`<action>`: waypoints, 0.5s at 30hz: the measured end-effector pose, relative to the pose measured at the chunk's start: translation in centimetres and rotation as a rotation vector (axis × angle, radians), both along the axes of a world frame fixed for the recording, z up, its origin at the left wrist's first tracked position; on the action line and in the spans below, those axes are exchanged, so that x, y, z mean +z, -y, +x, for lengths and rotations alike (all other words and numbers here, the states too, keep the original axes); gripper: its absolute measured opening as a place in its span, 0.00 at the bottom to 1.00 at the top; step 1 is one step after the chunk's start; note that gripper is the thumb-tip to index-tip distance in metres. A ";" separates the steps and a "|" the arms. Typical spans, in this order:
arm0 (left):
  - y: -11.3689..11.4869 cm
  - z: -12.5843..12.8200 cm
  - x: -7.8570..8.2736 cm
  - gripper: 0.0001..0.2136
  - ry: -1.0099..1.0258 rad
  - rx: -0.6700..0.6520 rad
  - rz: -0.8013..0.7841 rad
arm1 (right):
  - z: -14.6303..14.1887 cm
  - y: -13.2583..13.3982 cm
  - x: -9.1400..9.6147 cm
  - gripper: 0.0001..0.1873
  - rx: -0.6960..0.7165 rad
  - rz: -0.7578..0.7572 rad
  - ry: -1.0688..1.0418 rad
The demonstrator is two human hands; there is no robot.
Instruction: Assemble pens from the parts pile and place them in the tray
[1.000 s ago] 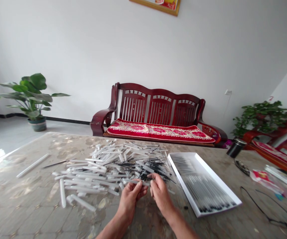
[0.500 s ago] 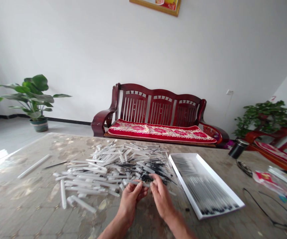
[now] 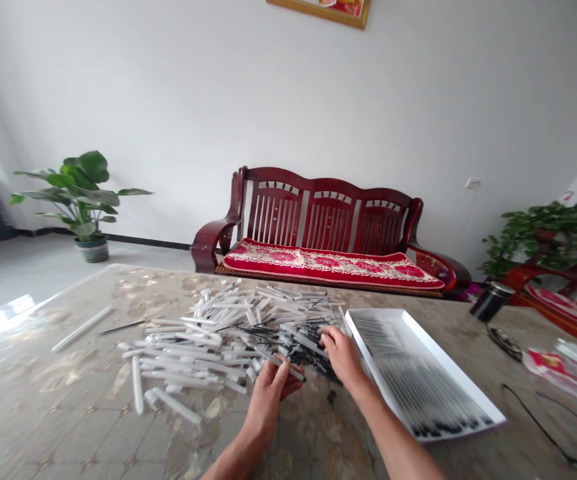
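My left hand is closed around a translucent pen barrel with a dark tip, tilted down to the right. My right hand reaches to the right side of the heap, its fingers drawn together over small black pen parts. What those fingers pinch, if anything, is hidden. A wide heap of whitish pen barrels spreads left of and beyond both hands. To the right of my right hand stands a shallow white box holding rows of clear pens with black ends.
One loose barrel and a thin dark refill lie at the left of the patterned table. Toward the right are a black cylinder, a plastic packet and a black cord. A wooden bench stands behind the table.
My right hand has left the barrel in my left hand and moved right and away from me to the black parts. The barrel now shows a dark tip. The view has shifted slightly.
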State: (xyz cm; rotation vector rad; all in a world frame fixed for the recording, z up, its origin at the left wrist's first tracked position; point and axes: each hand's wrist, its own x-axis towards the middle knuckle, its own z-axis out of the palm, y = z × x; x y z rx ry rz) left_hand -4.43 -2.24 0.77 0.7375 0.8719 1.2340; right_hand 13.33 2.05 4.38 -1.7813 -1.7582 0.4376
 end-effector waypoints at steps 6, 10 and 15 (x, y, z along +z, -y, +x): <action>-0.1 0.0 -0.5 0.18 -0.220 -0.100 0.145 | 3.0 -6.0 0.8 0.15 0.119 -0.084 0.418; -0.2 -0.1 -0.5 0.18 -0.336 -0.120 0.171 | 3.1 -6.8 0.1 0.12 0.154 -0.153 0.472; -0.3 -0.2 -0.4 0.21 -0.376 -0.168 0.117 | 3.6 -7.0 -0.2 0.12 0.128 -0.160 0.397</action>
